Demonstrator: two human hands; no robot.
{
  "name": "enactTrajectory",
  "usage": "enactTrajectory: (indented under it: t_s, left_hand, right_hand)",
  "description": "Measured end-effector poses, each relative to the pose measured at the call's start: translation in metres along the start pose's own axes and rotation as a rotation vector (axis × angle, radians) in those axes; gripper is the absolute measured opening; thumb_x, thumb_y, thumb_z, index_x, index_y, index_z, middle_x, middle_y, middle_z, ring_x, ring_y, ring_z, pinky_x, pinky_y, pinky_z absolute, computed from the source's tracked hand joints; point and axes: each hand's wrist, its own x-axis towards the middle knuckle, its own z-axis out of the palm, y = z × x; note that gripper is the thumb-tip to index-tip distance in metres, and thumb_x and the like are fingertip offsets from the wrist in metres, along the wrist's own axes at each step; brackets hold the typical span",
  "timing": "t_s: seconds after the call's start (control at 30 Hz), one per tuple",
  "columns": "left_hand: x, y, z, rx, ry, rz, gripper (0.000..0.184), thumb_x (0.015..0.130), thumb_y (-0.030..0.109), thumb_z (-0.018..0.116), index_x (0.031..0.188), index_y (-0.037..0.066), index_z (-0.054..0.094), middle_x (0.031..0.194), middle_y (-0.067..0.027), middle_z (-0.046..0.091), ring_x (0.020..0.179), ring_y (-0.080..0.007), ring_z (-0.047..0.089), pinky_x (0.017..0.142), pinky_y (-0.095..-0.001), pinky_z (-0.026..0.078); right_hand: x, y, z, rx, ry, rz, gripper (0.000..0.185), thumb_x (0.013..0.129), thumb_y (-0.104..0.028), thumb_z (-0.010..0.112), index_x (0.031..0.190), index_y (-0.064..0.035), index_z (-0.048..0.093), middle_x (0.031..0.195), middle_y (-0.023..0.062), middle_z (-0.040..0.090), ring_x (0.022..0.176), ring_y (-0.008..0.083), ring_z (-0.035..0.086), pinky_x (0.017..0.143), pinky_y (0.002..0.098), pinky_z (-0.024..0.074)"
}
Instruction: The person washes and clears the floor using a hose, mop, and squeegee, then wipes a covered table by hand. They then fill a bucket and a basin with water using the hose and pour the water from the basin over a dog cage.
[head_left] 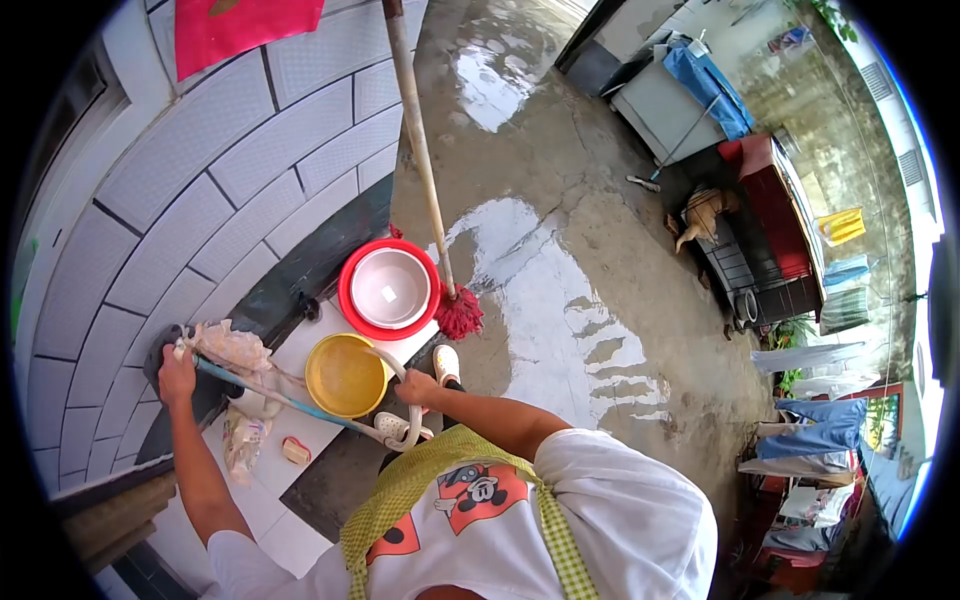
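My right hand (414,387) is closed round a pale hose (384,356), which loops back past my apron. Its free end reaches over the rim of a yellow basin (346,378). The blue stretch of the hose runs left toward the wall. There my left hand (177,376) has its fingers closed near the hose's far end; what they grip is hidden. A crumpled plastic bag (232,346) hangs beside that hand. Behind the yellow basin, a white basin (390,288) sits inside a red basin (352,312).
A mop (428,170) stands head-down right of the red basin. Another plastic bag (245,440) and a small reddish item (296,450) lie on white tiles. Wet concrete (540,300) stretches right, toward a dog (704,214) and hanging laundry (815,430). A tiled wall (180,250) borders the left.
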Motion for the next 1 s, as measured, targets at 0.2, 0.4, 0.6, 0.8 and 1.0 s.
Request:
enactTrajectory:
  t_s: [0.2,0.4,0.6,0.8,1.0]
  left_hand:
    - [0.0,0.01,-0.008,-0.3,-0.116,-0.415,0.067,0.079,0.062,0.032,0.089,0.0,0.055,0.078,-0.0166,0.06,0.05,-0.0258,0.056,0.045,-0.0385,0.044]
    - [0.012,-0.008,0.003,0.13,-0.051,0.109,0.041,0.081,0.038,0.045,0.109,0.008,0.045,0.09,-0.0219,0.058,0.09,-0.042,0.052,0.073,-0.0505,0.04]
    - [0.011,0.005,-0.004,-0.333,-0.226,-0.391,0.061,0.078,0.062,0.035,0.088,0.006,0.056,0.05,-0.0054,0.046,0.035,-0.0177,0.044,0.031,-0.0308,0.034]
    - [0.004,0.02,-0.009,-0.247,-0.149,-0.327,0.047,0.077,0.045,0.05,0.093,0.001,0.054,0.071,-0.0141,0.06,0.06,-0.0258,0.061,0.053,-0.0365,0.049]
    - [-0.003,0.017,-0.022,-0.037,-0.178,-0.09,0.049,0.077,0.043,0.05,0.102,0.002,0.048,0.103,-0.0225,0.055,0.098,-0.0366,0.053,0.08,-0.0429,0.043]
  right_hand:
    - [-0.017,-0.015,-0.006,0.063,-0.041,0.045,0.038,0.074,-0.022,0.048,0.097,0.0074,0.052,0.085,0.0214,0.059,0.068,0.0313,0.062,0.046,0.0372,0.0531]
    - [-0.022,-0.017,-0.011,0.067,-0.041,0.075,0.034,0.073,-0.019,0.046,0.096,0.0055,0.054,0.081,0.0198,0.059,0.063,0.0306,0.062,0.045,0.0364,0.0521]
    - [-0.02,-0.02,-0.01,0.012,-0.025,0.042,0.033,0.073,-0.018,0.047,0.092,0.0073,0.055,0.079,0.0213,0.059,0.063,0.0306,0.062,0.046,0.0367,0.0523]
    - [-0.017,-0.02,-0.006,-0.021,-0.009,0.039,0.041,0.074,-0.025,0.05,0.097,0.0091,0.051,0.086,0.0278,0.058,0.076,0.0345,0.061,0.062,0.0389,0.0513]
    - [0.01,0.009,0.009,-0.366,0.026,-0.3,0.021,0.076,-0.017,0.048,0.083,-0.0006,0.057,0.082,0.0242,0.054,0.077,0.0362,0.059,0.063,0.0409,0.05]
